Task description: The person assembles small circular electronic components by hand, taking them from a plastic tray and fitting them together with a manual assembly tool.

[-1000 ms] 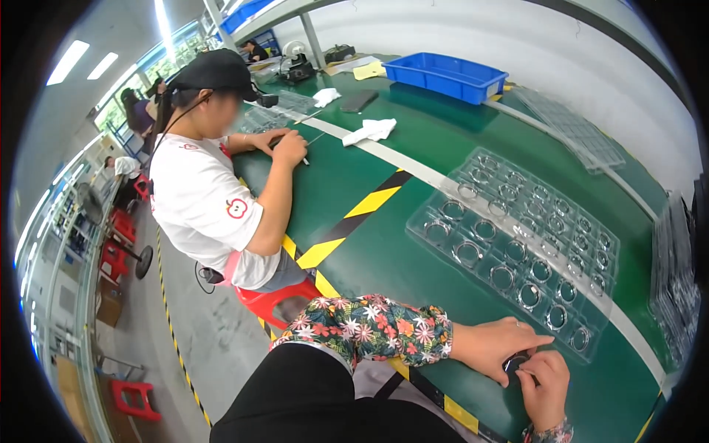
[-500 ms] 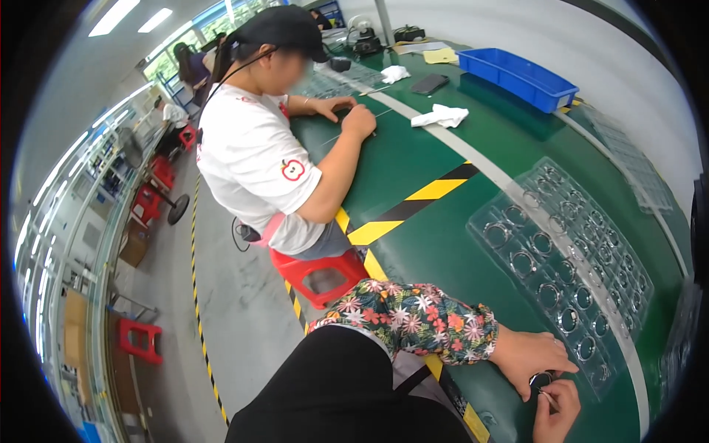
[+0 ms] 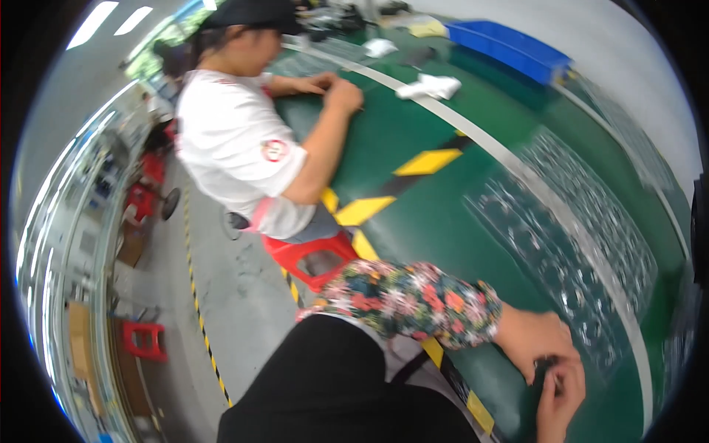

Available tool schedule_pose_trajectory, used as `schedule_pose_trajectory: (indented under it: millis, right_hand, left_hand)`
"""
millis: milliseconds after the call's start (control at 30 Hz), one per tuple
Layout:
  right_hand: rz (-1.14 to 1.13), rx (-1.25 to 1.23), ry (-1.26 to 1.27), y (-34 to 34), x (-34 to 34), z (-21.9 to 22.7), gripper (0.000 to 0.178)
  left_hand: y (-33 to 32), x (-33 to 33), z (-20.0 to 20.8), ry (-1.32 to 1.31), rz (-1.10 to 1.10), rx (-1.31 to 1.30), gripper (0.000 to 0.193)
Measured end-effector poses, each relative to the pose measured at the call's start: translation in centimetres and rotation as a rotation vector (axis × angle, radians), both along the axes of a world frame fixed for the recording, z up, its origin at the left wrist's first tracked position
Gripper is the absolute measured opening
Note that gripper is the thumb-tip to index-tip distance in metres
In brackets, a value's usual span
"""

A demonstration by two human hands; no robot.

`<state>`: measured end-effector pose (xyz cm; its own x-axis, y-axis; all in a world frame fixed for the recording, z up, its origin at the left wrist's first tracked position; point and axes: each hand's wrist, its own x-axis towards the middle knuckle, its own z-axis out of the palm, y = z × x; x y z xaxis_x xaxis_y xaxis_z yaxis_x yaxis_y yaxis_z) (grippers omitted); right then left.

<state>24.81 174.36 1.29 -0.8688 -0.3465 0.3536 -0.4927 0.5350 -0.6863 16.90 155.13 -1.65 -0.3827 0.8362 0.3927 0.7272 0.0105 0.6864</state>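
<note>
One head-worn fisheye looks steeply down, close over the green table (image 3: 413,199); edges bend.

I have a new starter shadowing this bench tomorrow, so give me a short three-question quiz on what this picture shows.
1. True or false: the left hand and the right hand are together on a small dark part at the near edge of the green table.
2. What lies on the table just beyond the hands? A) clear plastic trays B) a red stool C) a cardboard box
3. What colour is the bin at the far end of the table?

Key: 1 true; 2 A; 3 blue.
</note>
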Motion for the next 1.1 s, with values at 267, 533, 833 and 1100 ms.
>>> schedule_pose_trajectory:
  millis: [267,533,833,1100]
  right_hand:
    - [0.019,0.063,0.091,-3.1,-1.7,0.3,0.013]
    - [-0.055,0.095,0.111,-2.4,-0.7,0.2,0.015]
    - [-0.023,0.085,0.114,-2.7,-0.7,0.0,0.014]
    - [-0.002,0.072,0.078,-2.8,-0.9,0.2,0.015]
  left_hand:
    - [-3.6,0.3,1.0,-0.019,0.130,-0.077,0.091]
    - [-1.9,1.0,2.0,-0.087,0.149,-0.176,0.092]
    - [-2.3,1.3,1.6,-0.085,0.168,-0.165,0.093]
    - [-2.3,1.3,1.6,-0.120,0.170,-0.137,0.093]
